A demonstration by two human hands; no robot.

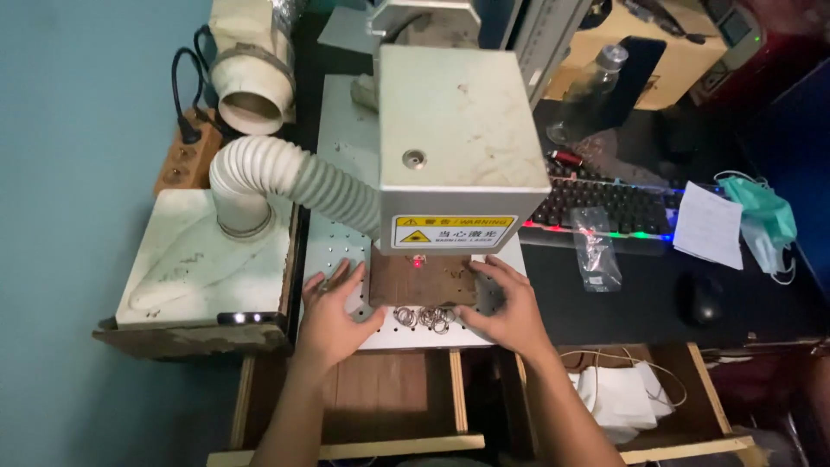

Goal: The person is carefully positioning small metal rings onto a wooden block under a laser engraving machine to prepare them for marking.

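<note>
A brown wooden board (424, 281) lies on the perforated white work plate (341, 251) under a grey box-shaped machine head (454, 130). A small red light dot (418, 261) shows on the board's far edge. My left hand (333, 316) rests flat on the plate at the board's left edge, fingers spread. On the board's right edge lies my right hand (506, 303), fingers also spread. Several small metal rings (425, 317) sit in a heap at the plate's front edge between both hands.
A white ribbed hose (294, 177) runs from a white box (207, 259) at left to the machine. A backlit keyboard (605, 207), clear bag (592, 246), paper sheet (709, 225), face mask (765, 220), mouse (702, 298) and bottle (588, 91) lie at right. Open wooden drawers (393, 402) sit below.
</note>
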